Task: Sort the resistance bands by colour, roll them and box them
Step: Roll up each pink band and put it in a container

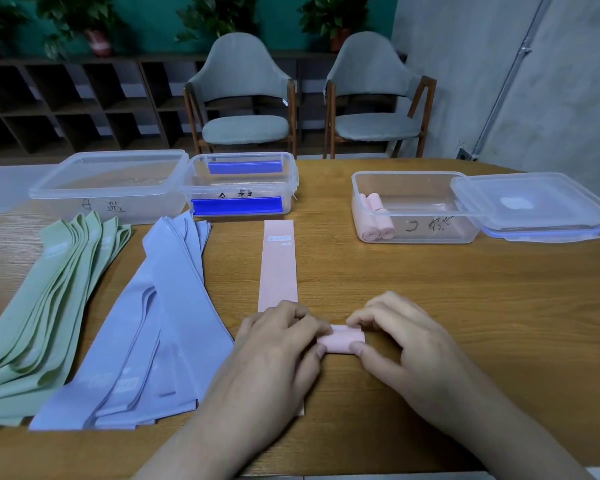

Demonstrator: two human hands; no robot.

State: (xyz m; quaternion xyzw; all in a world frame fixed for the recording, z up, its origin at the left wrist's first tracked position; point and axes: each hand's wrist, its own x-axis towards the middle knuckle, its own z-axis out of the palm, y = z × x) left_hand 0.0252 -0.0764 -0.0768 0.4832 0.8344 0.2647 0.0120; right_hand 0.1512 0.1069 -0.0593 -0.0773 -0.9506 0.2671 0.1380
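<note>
Sorting looks done: left hand (278, 344) and right hand (399, 341) pinch a pink roll (342, 339) near the bench's front edge, some pink rolls boxed (374, 218), green (49, 292) and blue bands (153, 323) unrolled.

Not much readable here tbh: each of the three clear boxes, left (108, 188), middle (243, 188) and right (416, 209), has black handwritten marks on its front wall, too scrawly to make out. The flat pink band (278, 268) has a small white printed label near its far end, too tiny to read.
</note>
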